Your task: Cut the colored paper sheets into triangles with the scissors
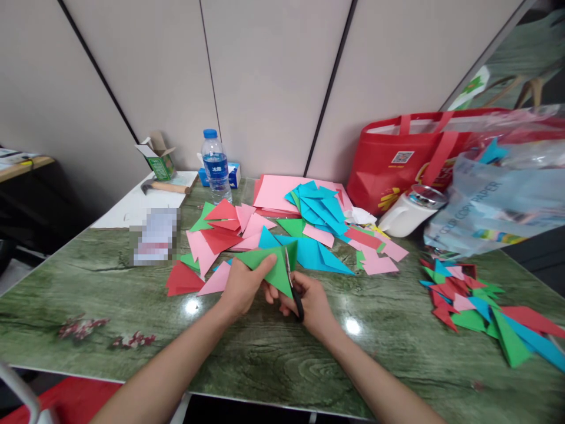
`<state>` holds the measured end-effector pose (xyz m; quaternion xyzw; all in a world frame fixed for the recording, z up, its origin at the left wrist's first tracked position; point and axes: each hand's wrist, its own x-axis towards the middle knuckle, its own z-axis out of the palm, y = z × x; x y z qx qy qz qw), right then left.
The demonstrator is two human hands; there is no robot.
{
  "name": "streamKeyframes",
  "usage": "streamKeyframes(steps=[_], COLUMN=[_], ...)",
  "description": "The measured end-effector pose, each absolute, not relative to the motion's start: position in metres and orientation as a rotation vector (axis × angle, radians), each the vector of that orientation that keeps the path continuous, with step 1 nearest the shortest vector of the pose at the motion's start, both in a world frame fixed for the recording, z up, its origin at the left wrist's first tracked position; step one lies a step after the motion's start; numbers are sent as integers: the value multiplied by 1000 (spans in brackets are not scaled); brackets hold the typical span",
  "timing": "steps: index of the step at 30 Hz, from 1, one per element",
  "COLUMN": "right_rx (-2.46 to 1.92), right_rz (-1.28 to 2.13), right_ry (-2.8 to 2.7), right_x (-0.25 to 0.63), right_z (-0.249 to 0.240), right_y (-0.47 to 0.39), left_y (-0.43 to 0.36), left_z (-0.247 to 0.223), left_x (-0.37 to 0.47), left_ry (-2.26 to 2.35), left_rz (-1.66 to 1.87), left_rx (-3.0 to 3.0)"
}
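My left hand (242, 285) pinches a folded green paper (270, 270) near the middle of the table, its thumb on top. My right hand (311, 303) is closed round the black handles of a pair of scissors (296, 297), whose blades point away from me and lie across the right part of the green paper. Behind the hands are turquoise folded sheets (315, 253). Red pieces (220, 238) and pink pieces (205, 253) lie to the left, and more pink scraps (379, 263) to the right.
On the green table (273, 359), a water bottle (216, 168), a hammer (165, 186) and a small box (161, 162) stand or lie at the back left. At the right are a white mug (408, 215), a red bag (388, 159), a plastic bag (489, 200) and a colored paper pile (468, 318).
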<state>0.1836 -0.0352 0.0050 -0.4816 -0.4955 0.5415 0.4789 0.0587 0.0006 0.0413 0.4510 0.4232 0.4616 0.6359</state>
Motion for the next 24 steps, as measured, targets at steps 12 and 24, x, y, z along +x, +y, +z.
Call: streamKeyframes(steps=[12,24], right_rx=[-1365,-1344], right_rz=[621,826], right_ry=[-1145,-1125], right_x=[204,200], right_z=[-4,-12], right_y=[-22,-18], left_y=[19,16], left_z=[38,11], left_x=[54,59], left_ry=[958,1081], left_rz=[1225,937], left_rx=[792,1481])
